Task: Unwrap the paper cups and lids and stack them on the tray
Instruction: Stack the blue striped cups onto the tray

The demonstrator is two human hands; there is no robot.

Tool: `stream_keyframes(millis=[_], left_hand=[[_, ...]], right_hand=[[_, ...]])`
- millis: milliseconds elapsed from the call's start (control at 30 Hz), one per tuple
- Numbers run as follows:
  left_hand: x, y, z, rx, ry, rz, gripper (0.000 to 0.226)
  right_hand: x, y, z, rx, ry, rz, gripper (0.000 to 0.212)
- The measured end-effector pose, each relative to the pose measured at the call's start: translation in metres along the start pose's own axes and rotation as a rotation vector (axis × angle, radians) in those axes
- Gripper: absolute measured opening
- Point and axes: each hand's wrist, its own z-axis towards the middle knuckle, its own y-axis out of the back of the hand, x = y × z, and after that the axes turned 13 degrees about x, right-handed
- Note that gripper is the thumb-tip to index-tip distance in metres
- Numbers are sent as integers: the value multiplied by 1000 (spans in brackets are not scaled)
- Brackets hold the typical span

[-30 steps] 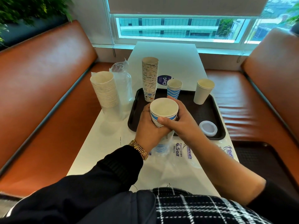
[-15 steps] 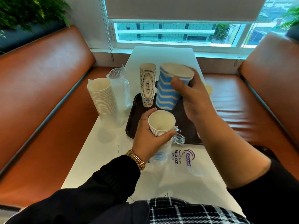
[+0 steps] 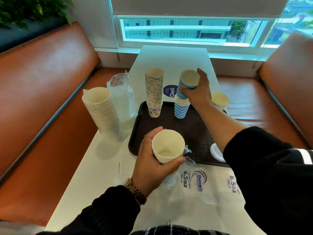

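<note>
Stacking blue striped cups on the tray

My right hand (image 3: 198, 94) holds blue striped paper cups (image 3: 187, 82) tilted over the short blue stack (image 3: 181, 107) on the dark plastic tray (image 3: 191, 133); next I straighten them. My left hand (image 3: 152, 160) grips more cups (image 3: 166, 146) at the tray's near edge.

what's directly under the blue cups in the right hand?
A shorter stack of blue striped cups standing on the tray. The right hand holds its blue cups tilted just above them; whether they touch is hidden.
</note>
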Motion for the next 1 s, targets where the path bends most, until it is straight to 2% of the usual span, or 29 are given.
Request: stream_keyframes(millis=[333, 467, 567, 633, 733, 833, 1000], left_hand=[[3, 1, 1, 10, -4, 12, 85], [2, 1, 2, 15, -4, 2, 84], [2, 1, 1, 18, -9, -24, 85], [1, 1, 2, 18, -4, -33, 85], [0, 1, 1, 29, 12, -49, 90], [-1, 2, 1, 42, 20, -67, 96], [-3, 2, 1, 36, 10, -54, 111]], right_hand=[[-46, -26, -1, 222, -255, -189, 96], [-48, -24, -8, 296, -284, -192, 104], [-44, -18, -15, 273, -274, -184, 107], [-36, -14, -23, 220, -260, -153, 100], [-22, -8, -44, 154, -246, -73, 77], [-11, -6, -72, 186, -202, 61, 52], [21, 2, -132, 287, -121, 347, 20]])
